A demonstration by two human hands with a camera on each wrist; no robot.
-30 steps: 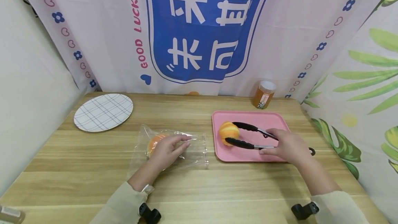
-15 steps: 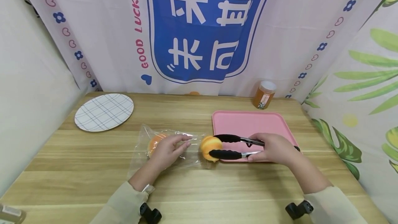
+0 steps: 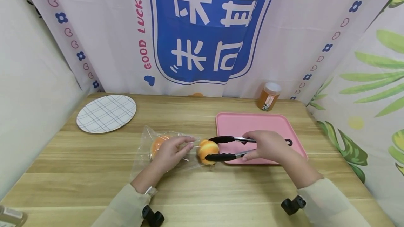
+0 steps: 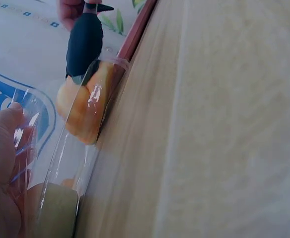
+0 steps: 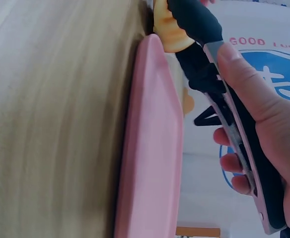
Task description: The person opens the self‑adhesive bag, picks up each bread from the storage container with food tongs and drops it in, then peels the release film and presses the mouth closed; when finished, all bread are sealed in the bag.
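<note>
My left hand (image 3: 170, 155) pinches the upper film of a clear plastic bag (image 3: 141, 155) lying on the table, lifting its mouth. Inside the bag is a round orange bread bun (image 3: 156, 144), partly covered by that hand. My right hand (image 3: 268, 146) grips black-tipped metal tongs (image 3: 225, 157). Between the tong tips sits a yellow-orange striped bread roll (image 3: 209, 149), at the bag's mouth. In the left wrist view, clear film overlaps part of this roll (image 4: 93, 106). The right wrist view shows fingers and thumb wrapped around the tongs (image 5: 239, 114).
A pink tray (image 3: 252, 123) lies under and behind the right hand. Behind it stands a honey-coloured jar (image 3: 268, 97) with a white lid. A checked white plate (image 3: 106, 114) is at the back left. Another jar (image 3: 12, 216) shows at the front left corner.
My right hand has carried the striped roll in the tongs leftward off the pink tray to the bag's mouth. The left hand has stayed in place on the bag.
</note>
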